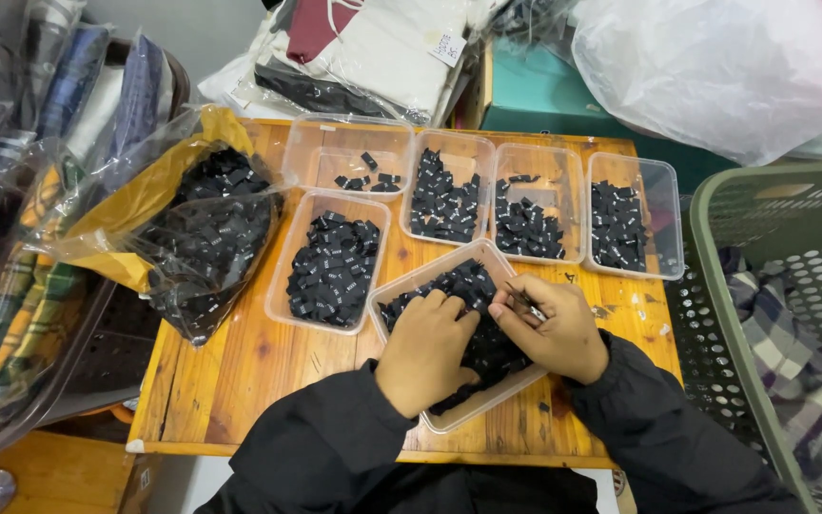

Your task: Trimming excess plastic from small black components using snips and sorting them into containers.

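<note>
Head view, looking down on a small orange-stained wooden table (240, 381). Nearest the person, a clear rectangular plastic tray (468, 414) lies at an angle, heaped with small black woven labels (463, 281). The left hand (427, 350) rests palm-down inside this tray, fingers curled loosely into the heap; whether it has hold of any label cannot be told. The right hand (552, 328), just beside it at the tray's right edge, has thumb and forefinger pinched together on a thin dark item, apparently a label or two — the detail is too small to be sure.

Left of this tray stands a second clear tray (283, 286), full of like black labels. Along the far edge runs a row of four clear trays: the far-left one (311, 152) holds only a few labels; the other three (422, 148) (577, 190) (673, 219) each hold a dark pile.

On the table's left side lies a crumpled clear plastic bag with a yellow liner (135, 205), spilling more black labels. A green perforated plastic basket (725, 286) stands to the right, and a white plastic sack (715, 67) lies beyond it.
</note>
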